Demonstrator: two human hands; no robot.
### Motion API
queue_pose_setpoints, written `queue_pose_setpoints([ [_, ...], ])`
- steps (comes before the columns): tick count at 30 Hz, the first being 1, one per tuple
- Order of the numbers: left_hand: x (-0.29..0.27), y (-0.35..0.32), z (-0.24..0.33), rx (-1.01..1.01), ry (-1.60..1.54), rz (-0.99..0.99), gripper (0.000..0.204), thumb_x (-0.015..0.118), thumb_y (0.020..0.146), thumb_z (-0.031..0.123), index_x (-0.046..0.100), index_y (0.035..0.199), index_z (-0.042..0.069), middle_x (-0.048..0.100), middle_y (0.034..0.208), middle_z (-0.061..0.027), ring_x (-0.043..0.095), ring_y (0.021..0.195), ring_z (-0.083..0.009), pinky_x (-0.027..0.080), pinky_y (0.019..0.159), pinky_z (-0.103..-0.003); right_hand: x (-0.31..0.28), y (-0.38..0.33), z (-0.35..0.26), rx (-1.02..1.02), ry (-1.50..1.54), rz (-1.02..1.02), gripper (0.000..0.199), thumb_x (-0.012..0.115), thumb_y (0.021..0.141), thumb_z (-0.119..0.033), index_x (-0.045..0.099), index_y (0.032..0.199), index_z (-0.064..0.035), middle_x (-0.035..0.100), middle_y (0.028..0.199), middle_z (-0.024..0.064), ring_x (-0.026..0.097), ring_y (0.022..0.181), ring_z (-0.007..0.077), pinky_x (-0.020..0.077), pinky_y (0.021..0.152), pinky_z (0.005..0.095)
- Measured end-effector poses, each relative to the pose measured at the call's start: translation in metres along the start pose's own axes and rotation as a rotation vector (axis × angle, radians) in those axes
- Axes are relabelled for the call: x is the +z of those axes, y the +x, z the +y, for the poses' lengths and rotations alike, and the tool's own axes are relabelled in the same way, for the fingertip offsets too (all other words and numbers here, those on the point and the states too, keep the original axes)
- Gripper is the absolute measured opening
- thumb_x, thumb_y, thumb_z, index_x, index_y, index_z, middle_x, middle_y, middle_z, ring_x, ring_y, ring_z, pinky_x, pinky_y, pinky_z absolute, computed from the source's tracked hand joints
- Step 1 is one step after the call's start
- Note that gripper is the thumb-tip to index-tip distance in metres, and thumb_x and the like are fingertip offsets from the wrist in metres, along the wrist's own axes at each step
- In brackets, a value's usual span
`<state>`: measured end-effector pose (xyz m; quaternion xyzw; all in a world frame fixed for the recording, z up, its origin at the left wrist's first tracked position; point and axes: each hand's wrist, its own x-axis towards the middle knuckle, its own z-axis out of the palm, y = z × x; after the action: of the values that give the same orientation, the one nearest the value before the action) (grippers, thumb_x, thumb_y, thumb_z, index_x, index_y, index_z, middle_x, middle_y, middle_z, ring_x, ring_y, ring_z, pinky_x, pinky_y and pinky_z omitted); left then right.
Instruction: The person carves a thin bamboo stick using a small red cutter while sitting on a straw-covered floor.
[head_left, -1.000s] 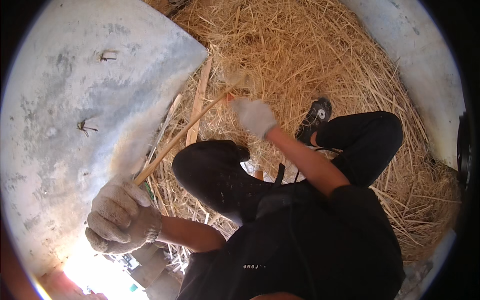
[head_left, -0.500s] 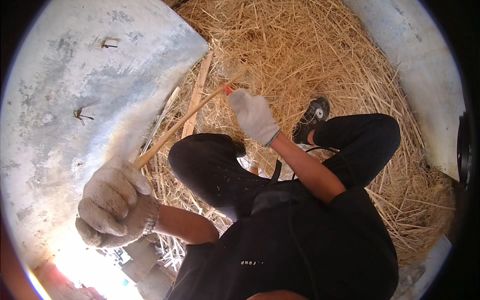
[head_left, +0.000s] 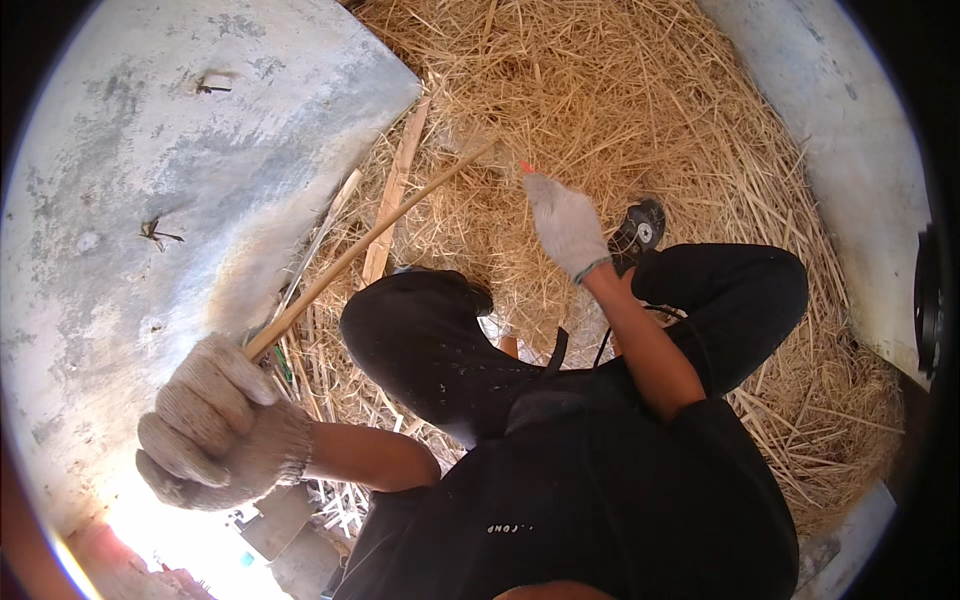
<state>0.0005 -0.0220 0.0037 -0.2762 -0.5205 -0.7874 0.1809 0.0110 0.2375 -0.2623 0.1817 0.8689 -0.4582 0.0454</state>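
1. Currently, the left hand (head_left: pixel 215 430), gloved, is closed in a fist around the lower end of a long wooden stick (head_left: pixel 370 245).
2. Stick long axis: runs from 8 o'clock to 2 o'clock, far end pointing into the straw pile (head_left: pixel 620 110).
3. The right hand (head_left: pixel 565 225), gloved, pinches a small orange-tipped object; its fingers are curled shut.
4. Change from earlier: the right hand now sits off the stick, just beside its far end.
5. A grey slab (head_left: pixel 150 180) lies at 10 o'clock.
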Motion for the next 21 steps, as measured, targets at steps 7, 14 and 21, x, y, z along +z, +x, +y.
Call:
queue_pose_setpoints([
  [7, -0.012, 0.003, -0.006, -0.003, 0.020, 0.003, 0.047, 0.043, 0.102, 0.035, 0.049, 0.057, 0.022, 0.039, 0.045, 0.0051, 0.033, 0.035, -0.0073, 0.032, 0.033, -0.024, 0.031, 0.000, -0.035, -0.302, -0.027, -0.079, 0.053, 0.045, 0.105, -0.048, 0.070, 0.097, -0.0013, 0.064, 0.065, 0.0225, 0.067, 0.062, 0.0435, 0.0554, 0.060, 0.0441],
  [14, -0.003, 0.003, -0.004, -0.035, 0.023, -0.169, 0.050, 0.044, 0.103, 0.034, 0.049, 0.055, 0.022, 0.041, 0.043, 0.0079, 0.036, 0.032, -0.0041, 0.037, 0.031, -0.022, 0.073, 0.089, 0.058, 0.035, -0.343, -0.108, 0.085, 0.023, 0.103, -0.066, 0.072, 0.098, 0.0031, 0.067, 0.074, 0.0283, 0.069, 0.078, 0.0452, 0.0550, 0.073, 0.0534],
  [21, -0.008, -0.003, -0.007, 0.168, 0.137, 0.378, 0.047, 0.049, 0.101, 0.036, 0.049, 0.055, 0.024, 0.039, 0.042, 0.0110, 0.037, 0.030, -0.0032, 0.038, 0.031, -0.019, 0.067, 0.086, 0.029, 0.108, -0.174, -0.314, 0.090, 0.022, 0.101, -0.071, 0.071, 0.092, 0.0044, 0.067, 0.076, 0.0295, 0.067, 0.080, 0.0487, 0.0518, 0.072, 0.0552],
])
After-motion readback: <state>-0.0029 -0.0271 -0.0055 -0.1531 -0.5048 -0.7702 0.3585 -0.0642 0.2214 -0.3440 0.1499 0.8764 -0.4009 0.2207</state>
